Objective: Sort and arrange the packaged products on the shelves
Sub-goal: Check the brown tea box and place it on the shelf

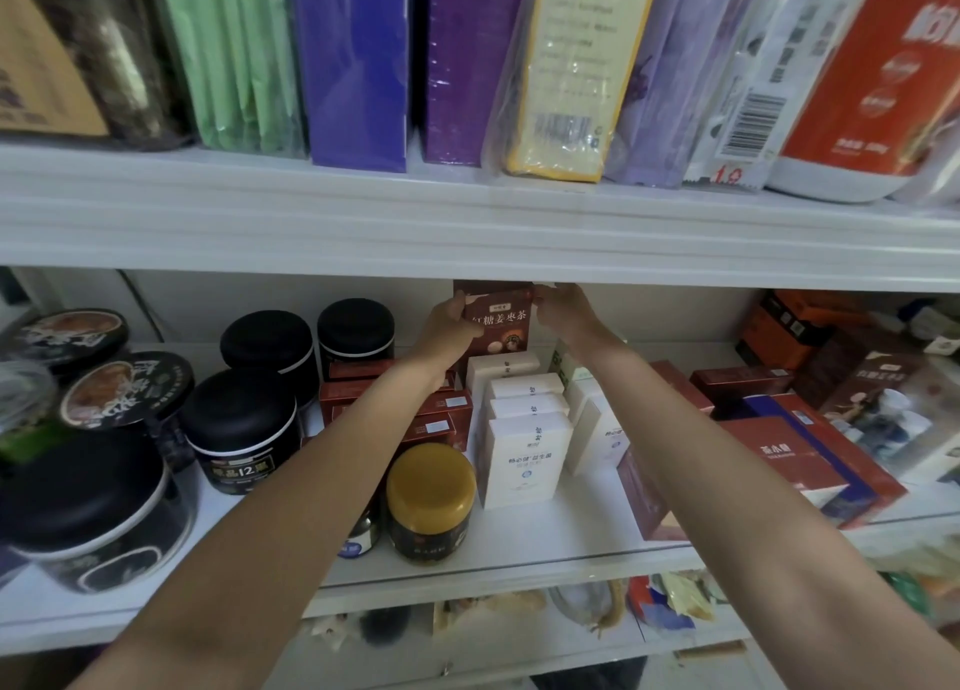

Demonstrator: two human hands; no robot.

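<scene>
You've got both hands on one brown box [498, 323], upright at 12 o'clock, back of the middle shelf [519, 549], just under the upper shelf's edge. Left hand [451, 325]: grip curled round the box's 9 o'clock edge. Right hand [563, 311]: grip pinching its 3 o'clock top corner. White boxes [524, 445] at its 6 o'clock, yellow-lidded jar [431, 481] at 7, black jars [241, 419] toward 8.

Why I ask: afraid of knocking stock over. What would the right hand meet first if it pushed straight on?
The brown box, whose corner the right hand holds; behind that, probably the shelf's back wall, though depth is unclear.
</scene>
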